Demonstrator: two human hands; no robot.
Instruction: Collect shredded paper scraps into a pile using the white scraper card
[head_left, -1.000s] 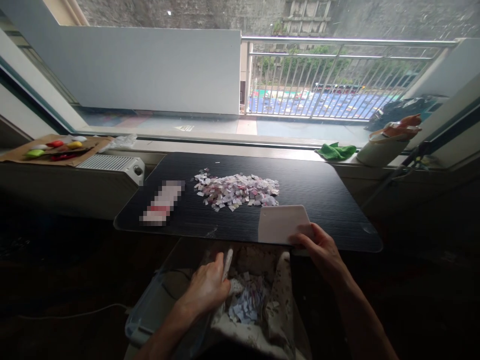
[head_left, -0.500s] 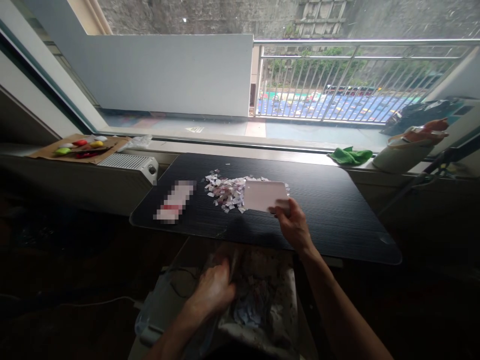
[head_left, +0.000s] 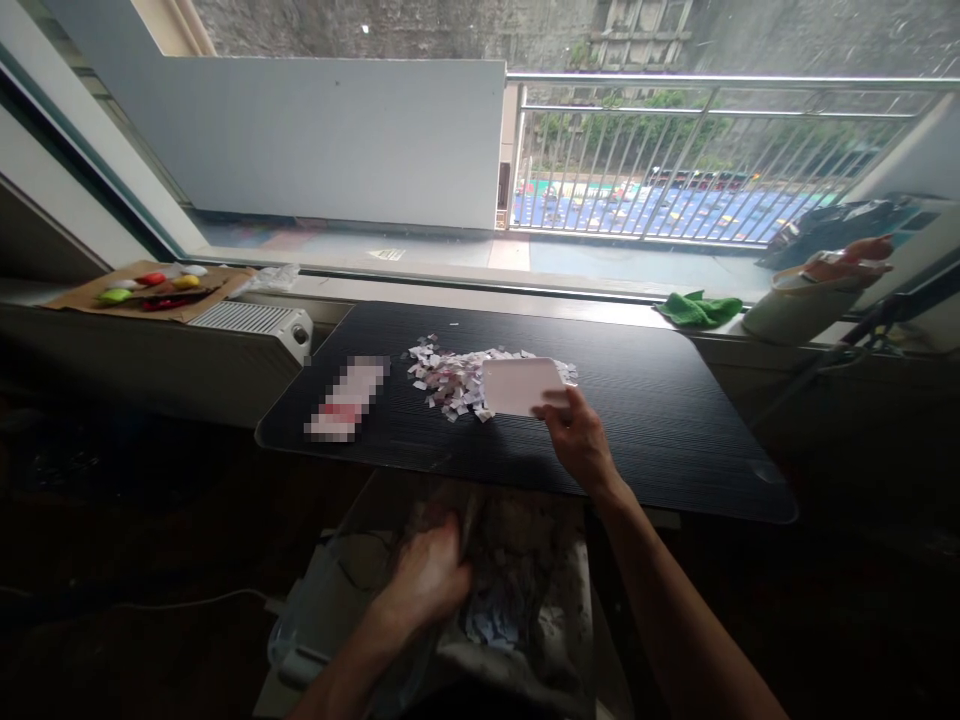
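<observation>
A thin, pale pink rectangular board (head_left: 517, 385) is in my right hand (head_left: 581, 435), its fingers closed on the right end. The board is tilted over a heap of small torn paper pieces (head_left: 450, 380) on the black table (head_left: 645, 410) and hides part of them. Below the table's near edge, my left hand (head_left: 431, 570) is closed at the rim of a dim, see-through plastic bag (head_left: 471, 515); its fingertips are hidden. Beside that hand, more paper scraps (head_left: 495, 622) lie inside the bag, in shadow.
A blurred-out pinkish packet (head_left: 349, 400) lies on the table's left part. On the sill are a green cloth (head_left: 697, 310), a pale bin (head_left: 799, 305) and cardboard (head_left: 71, 290) with coloured objects. A clear plastic box (head_left: 300, 620) stands at lower left, near a white cable (head_left: 202, 600).
The view has shifted slightly. My right hand and the board have moved a little to the left over the paper pieces. My left hand stays in nearly the same place.
</observation>
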